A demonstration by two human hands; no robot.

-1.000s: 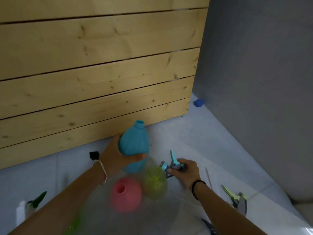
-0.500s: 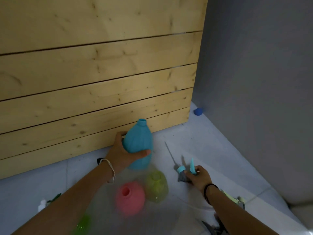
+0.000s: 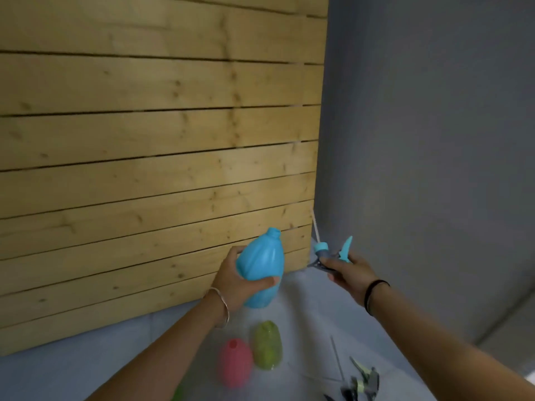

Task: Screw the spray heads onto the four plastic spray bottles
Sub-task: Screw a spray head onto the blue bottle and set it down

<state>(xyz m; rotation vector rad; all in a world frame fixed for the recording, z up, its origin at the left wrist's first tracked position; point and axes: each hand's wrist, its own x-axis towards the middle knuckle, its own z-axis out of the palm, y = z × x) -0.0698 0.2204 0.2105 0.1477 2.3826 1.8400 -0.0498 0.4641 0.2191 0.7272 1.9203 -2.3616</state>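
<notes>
Against planks (image 3: pixel 144 175), blue bottle (image 3: pixel 260 267) neck-up

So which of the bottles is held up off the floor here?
The blue bottle: the left hand grips it in the air. The pink bottle and green bottle stand on the floor below.
</notes>
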